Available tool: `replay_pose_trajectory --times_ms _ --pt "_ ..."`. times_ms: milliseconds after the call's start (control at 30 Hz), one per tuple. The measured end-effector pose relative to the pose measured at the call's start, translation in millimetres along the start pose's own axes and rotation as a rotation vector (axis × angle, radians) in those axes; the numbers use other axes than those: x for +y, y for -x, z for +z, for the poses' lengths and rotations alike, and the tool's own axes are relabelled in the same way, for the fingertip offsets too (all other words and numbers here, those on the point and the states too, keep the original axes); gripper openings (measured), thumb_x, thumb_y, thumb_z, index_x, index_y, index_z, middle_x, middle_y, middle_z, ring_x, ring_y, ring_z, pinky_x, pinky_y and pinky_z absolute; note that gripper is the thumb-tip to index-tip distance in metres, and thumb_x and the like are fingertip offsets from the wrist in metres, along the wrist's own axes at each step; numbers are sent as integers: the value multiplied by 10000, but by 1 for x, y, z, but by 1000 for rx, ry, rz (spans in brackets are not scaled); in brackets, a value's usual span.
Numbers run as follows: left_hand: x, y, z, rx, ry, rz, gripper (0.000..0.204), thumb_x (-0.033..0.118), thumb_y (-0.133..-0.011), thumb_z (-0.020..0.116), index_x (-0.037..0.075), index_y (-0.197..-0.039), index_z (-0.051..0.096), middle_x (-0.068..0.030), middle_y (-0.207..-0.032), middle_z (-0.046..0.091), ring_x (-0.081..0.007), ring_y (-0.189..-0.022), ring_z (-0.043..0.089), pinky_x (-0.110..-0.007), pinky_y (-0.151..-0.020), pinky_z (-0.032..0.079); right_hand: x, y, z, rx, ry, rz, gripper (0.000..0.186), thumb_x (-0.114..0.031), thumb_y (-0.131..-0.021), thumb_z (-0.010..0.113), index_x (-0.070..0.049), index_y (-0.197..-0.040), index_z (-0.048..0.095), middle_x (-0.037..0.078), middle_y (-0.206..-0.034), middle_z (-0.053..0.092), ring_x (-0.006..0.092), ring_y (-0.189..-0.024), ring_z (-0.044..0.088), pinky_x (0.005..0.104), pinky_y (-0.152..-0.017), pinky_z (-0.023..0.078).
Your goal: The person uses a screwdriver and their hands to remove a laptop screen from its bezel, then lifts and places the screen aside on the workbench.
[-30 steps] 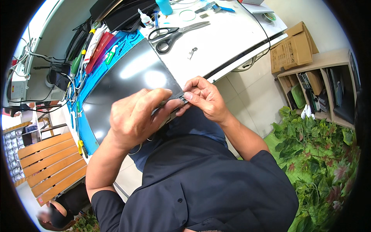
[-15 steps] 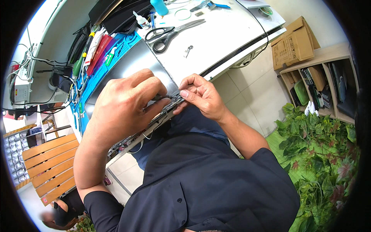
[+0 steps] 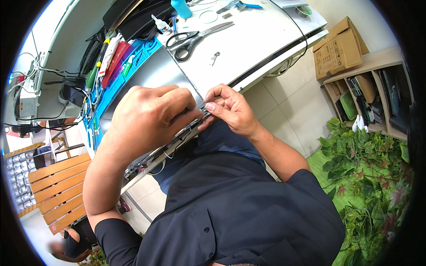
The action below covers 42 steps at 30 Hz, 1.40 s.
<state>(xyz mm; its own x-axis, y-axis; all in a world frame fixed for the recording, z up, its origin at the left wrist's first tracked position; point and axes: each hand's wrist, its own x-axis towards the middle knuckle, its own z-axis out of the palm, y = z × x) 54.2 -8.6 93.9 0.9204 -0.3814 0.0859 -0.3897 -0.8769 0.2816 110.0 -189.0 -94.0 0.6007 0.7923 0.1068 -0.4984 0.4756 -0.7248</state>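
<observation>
A flat grey panel (image 3: 165,73), looking like a bare display screen, lies at the table's near edge, partly on a blue work mat (image 3: 108,98). Narrow electronic parts and a thin pale wire (image 3: 167,156) run along its near side. My left hand (image 3: 148,117) arches over that side, thumb and fingers pinched close to the right corner; whatever sits between the fingertips is hidden. At the same corner my right hand (image 3: 233,111) grips the panel's edge, thumb on top and other fingers curled beside and below it. The fingertips of both hands nearly meet.
Black-handled scissors (image 3: 191,43) and a small metal piece (image 3: 214,58) lie on the white table (image 3: 248,42). Behind stand a dropper bottle (image 3: 162,25) and a blue bottle (image 3: 181,8). Tools and cables crowd the left. A carton (image 3: 336,51) tops a shelf at right.
My left hand has shifted a little to the right, its fingertips now closer to my right hand. My right hand keeps its grip on the corner almost unmoved.
</observation>
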Motion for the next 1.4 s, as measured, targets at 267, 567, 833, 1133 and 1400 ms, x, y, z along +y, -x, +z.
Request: replay_pose_trajectory --times_ms 267,567,833,1133,1400 --pt "-1 -2 -12 -136 9 81 173 45 -800 829 91 -891 690 -51 -851 694 -243 -703 699 -341 -621 557 4 -1 -2 1 -25 -16 121 -63 -1080 549 22 -1161 521 75 -948 635 141 -832 719 368 -795 686" --pt "-1 -3 -12 -141 54 79 220 -33 -770 773 78 -926 664 -75 -962 689 -265 -769 706 -352 -659 572 4 -1 0 4 -20 -29 117 -58 -1079 549 25 -1157 523 63 -944 616 130 -845 708 367 -792 690" --pt "-4 0 -10 -119 36 90 236 -37 -762 770 80 -933 658 -73 -964 684 -260 -765 702 -357 -662 574 6 -1 -4 -12 -3 -36 146 -27 -1077 527 21 -1210 493 117 -916 704 216 -835 759 400 -788 681" --pt "-6 -1 -10 -116 43 79 220 -32 -786 773 74 -935 650 -72 -942 684 -248 -749 705 -345 -654 577 3 -1 -1 -12 -22 -32 118 -57 -1081 545 25 -1161 516 90 -947 656 156 -857 732 361 -794 688" --pt "-3 -1 -11 -115 55 10 172 -4 -836 774 69 -927 648 -69 -859 665 -226 -704 699 -330 -623 565 2 -1 0 -14 -16 -16 118 -58 -1082 541 26 -1160 513 89 -942 656 159 -849 735 360 -794 686"
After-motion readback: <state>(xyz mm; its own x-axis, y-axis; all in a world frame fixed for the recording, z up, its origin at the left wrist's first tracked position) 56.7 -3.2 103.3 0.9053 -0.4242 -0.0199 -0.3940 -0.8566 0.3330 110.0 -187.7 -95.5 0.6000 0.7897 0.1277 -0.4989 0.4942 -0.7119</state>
